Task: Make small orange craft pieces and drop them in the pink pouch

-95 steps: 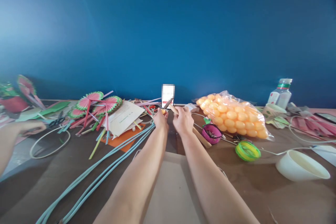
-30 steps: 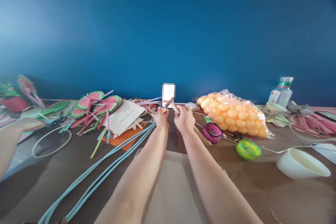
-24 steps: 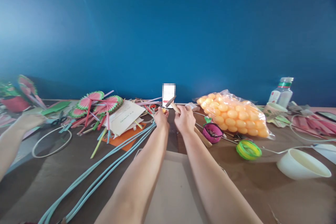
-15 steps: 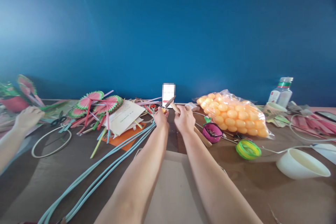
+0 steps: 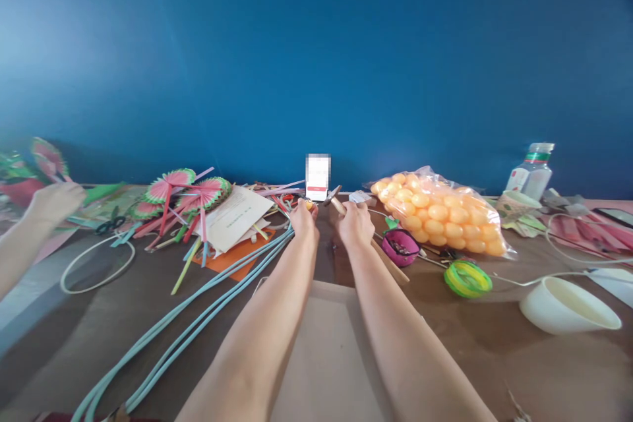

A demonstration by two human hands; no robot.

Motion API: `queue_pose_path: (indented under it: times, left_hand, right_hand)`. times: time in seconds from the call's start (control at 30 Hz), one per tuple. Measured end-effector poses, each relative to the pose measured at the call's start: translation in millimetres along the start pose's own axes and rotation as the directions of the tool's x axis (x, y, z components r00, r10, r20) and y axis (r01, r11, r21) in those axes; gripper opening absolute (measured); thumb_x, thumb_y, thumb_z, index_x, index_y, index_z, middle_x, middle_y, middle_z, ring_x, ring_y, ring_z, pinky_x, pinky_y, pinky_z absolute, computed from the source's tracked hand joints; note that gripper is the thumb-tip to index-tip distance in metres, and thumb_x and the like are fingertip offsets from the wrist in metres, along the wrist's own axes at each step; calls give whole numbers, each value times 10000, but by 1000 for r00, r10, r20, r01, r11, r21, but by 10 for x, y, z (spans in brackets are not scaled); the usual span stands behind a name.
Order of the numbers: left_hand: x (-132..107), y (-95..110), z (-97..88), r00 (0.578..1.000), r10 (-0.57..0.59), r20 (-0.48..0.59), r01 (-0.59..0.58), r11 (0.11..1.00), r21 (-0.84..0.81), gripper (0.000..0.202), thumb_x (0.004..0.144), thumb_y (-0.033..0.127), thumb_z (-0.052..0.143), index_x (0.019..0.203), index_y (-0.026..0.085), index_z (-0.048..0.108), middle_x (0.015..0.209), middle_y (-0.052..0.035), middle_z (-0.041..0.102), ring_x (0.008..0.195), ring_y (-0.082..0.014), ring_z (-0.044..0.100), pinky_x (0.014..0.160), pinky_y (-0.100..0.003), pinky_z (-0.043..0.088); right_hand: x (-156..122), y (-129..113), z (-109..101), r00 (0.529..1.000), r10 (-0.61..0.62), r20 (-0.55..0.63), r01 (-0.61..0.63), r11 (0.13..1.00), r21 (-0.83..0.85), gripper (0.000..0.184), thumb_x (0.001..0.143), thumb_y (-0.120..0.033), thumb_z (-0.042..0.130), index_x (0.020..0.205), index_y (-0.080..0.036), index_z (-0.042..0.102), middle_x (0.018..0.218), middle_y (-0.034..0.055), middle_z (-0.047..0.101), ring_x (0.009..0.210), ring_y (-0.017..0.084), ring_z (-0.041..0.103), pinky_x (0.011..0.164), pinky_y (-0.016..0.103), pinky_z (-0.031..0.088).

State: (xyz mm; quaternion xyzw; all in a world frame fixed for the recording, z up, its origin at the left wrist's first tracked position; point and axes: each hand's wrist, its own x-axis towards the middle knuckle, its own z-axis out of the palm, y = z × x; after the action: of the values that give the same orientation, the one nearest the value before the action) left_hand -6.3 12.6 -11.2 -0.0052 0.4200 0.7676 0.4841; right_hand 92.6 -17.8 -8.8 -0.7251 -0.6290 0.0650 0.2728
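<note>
My right hand (image 5: 356, 224) is closed round the wooden handle of a hammer (image 5: 398, 272), whose small metal head points left just beyond my fingers. My left hand (image 5: 303, 217) is closed in a pinch on a small yellow thing (image 5: 309, 205) too tiny to name. A gap separates the hammer head from my left fingertips. Pale blue tubes or cords (image 5: 208, 297) run from beside my left hand toward the front left. Behind both hands a phone with a lit white screen (image 5: 317, 175) stands against the wall.
A bag of orange balls (image 5: 440, 214), a purple pouch (image 5: 399, 247), a green-yellow coil (image 5: 467, 278) and a white cup (image 5: 568, 306) lie right. Leftward are watermelon paper fans (image 5: 205, 196), papers (image 5: 232, 221) and a white hoop (image 5: 99, 267). Another person's hand (image 5: 57, 203) is at far left.
My right hand has moved slightly right with the hammer, drawing its head away from my left hand. My left hand has stayed almost still. The other person's hand has risen slightly.
</note>
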Motion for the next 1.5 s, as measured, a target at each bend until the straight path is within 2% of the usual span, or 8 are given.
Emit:
queue_pose_path:
  times: [0.3, 0.5, 0.67, 0.83, 1.07, 1.33, 1.4, 1.5]
  left_hand:
    - [28, -20, -17, 1000, -10, 5, 9, 999, 35, 121, 904, 247, 587, 860, 134, 586, 709, -15, 599, 567, -76, 590, 631, -204, 545]
    - [55, -15, -19, 1000, -12, 17, 11, 997, 77, 128, 911, 260, 577, 872, 139, 594, 690, -14, 593, 564, -85, 594, 608, -204, 541]
    - [30, 20, -11, 999, -16, 36, 12, 996, 89, 125, 911, 267, 572, 868, 152, 593, 692, -5, 584, 584, -80, 597, 644, -198, 540]
    - [-5, 30, -11, 999, -17, 38, 14, 997, 82, 127, 918, 268, 561, 863, 156, 587, 720, -11, 599, 594, -76, 595, 634, -191, 527]
    - [10, 28, -7, 999, -30, 31, 27, 996, 79, 157, 914, 276, 578, 813, 155, 572, 742, -24, 612, 596, -80, 602, 651, -207, 534]
    - [-28, 34, -11, 998, -39, 51, 34, 995, 95, 168, 919, 269, 565, 800, 151, 575, 722, -21, 605, 589, -82, 599, 630, -205, 527]
    - [-33, 33, -9, 997, -49, 62, 44, 995, 90, 164, 916, 265, 567, 799, 151, 575, 710, -17, 601, 581, -80, 594, 619, -200, 520]
    - [-32, 23, -4, 995, -65, 81, 58, 995, 83, 159, 911, 259, 572, 795, 150, 578, 698, -15, 594, 572, -82, 591, 598, -196, 508]
  right_hand:
    - [43, 68, 35, 968, 90, 235, -69, 993, -93, 344, 880, -271, 543, 1209, -248, 639, 1237, 164, 574, 1088, 309, 621, 869, 465, 486]
    - [9, -13, -130, 982, 27, 189, 10, 981, -193, 297, 910, -315, 535, 1139, -217, 697, 1255, 198, 607, 1217, 347, 552, 925, 478, 459]
    - [8, -61, -295, 864, -11, 503, 151, 960, -238, 410, 776, -201, 671, 1184, -234, 687, 1099, 148, 712, 1082, 301, 659, 886, 399, 488]
    - [7, -7, -243, 805, -59, 590, 257, 931, -259, 516, 734, -183, 684, 1243, -268, 653, 1162, 127, 707, 1105, 291, 657, 921, 401, 478]
    - [9, 36, -195, 785, -107, 610, 297, 930, -219, 399, 722, -181, 657, 1104, -275, 715, 1153, 101, 717, 1067, 295, 669, 876, 406, 496]
    - [-12, 50, -141, 807, -148, 572, 274, 951, -141, 233, 697, -153, 659, 890, -254, 741, 1059, 109, 739, 979, 302, 686, 805, 394, 492]
    - [-7, 55, -134, 823, -151, 547, 259, 958, -124, 208, 717, -162, 640, 883, -246, 733, 1067, 112, 735, 987, 307, 680, 788, 389, 484]
    - [19, 64, -102, 891, -171, 421, 203, 979, -32, 177, 772, -196, 602, 905, -238, 710, 1064, 107, 728, 988, 289, 670, 763, 358, 467]
